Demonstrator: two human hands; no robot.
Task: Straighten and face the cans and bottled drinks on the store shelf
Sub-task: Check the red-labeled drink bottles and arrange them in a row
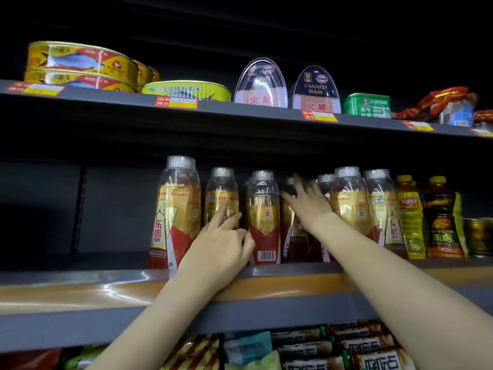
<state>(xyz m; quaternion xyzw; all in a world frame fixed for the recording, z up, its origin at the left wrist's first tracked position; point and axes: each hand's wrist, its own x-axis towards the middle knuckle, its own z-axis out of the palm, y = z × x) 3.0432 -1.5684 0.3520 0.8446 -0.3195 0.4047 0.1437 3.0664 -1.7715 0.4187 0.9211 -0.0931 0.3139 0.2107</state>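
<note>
A person is reaching both bare arms onto the middle shelf (293,271) of a store rack. The left hand (226,244), loosely open with two fingers extended, is touching the barcode-facing bottle (264,217) standing at the shelf's front edge. The right hand (306,201), fingers spread open and gripping nothing, is reaching among the bottles behind and to that bottle's right.

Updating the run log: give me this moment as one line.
left hand: fingers on barcode-facing bottle | right hand: open, reaching between bottles | middle shelf | facing unfinished
</note>
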